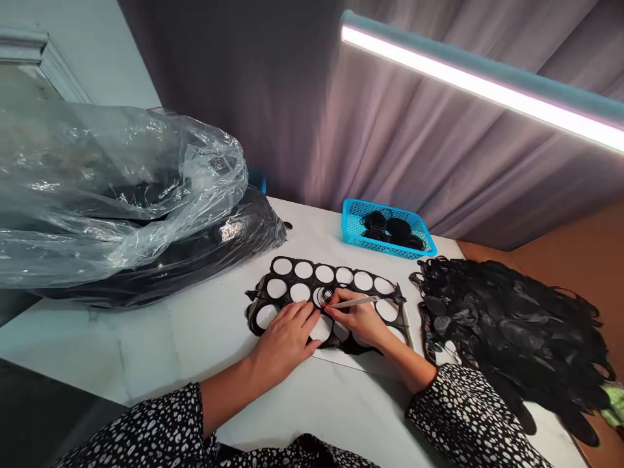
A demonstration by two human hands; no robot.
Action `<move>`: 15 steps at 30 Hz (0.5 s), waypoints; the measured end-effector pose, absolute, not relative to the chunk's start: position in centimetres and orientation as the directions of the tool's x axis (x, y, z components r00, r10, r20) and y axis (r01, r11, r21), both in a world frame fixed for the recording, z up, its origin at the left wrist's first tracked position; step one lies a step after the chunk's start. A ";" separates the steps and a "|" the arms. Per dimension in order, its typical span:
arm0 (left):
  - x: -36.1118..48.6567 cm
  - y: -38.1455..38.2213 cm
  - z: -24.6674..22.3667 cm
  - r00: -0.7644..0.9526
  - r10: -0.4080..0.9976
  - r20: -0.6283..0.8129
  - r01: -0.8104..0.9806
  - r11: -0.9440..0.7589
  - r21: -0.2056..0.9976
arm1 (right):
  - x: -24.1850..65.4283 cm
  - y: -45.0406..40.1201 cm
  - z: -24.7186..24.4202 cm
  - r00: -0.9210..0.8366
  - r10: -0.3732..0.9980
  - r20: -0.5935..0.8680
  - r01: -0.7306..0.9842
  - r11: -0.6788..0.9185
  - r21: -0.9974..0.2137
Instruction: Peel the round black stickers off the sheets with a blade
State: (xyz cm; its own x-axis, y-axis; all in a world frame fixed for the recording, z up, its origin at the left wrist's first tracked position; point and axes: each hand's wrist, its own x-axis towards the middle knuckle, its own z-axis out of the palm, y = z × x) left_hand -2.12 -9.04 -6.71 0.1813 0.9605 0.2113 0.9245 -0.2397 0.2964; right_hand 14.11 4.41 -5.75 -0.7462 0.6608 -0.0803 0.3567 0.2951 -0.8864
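Note:
A black sheet with rows of large round holes lies on the white table, and white shows through the holes. My left hand rests flat on its near-middle part, fingers stretched out. With closed fingers, my right hand grips a thin white pen-like stick, its lower end down at the sheet. Thin black rings lie at the fingertips, over one of the holes. The stick's tip is hidden by my fingers, and I cannot tell whether it touches the rings.
Behind the sheet stands a blue perforated basket with black rings and discs in it. A large heap of black cut pieces covers the table's right side. At left sits a bulky clear plastic bag of black material. A lit tube lamp hangs above.

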 end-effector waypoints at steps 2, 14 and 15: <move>-2.1 -9.1 -6.8 0.179 0.960 0.214 0.922 -0.239 0.304 | 14.1 4.3 -5.7 -0.746 0.663 -0.062 0.387 0.356 -0.851; -2.1 -8.9 -6.7 0.178 0.967 0.183 0.924 -0.228 0.305 | 14.0 4.3 -5.7 -0.748 0.663 -0.029 0.404 0.420 -0.812; -2.1 -8.9 -6.6 0.179 0.968 0.177 0.923 -0.228 0.309 | 14.0 4.2 -5.7 -0.752 0.659 -0.013 0.415 0.457 -0.786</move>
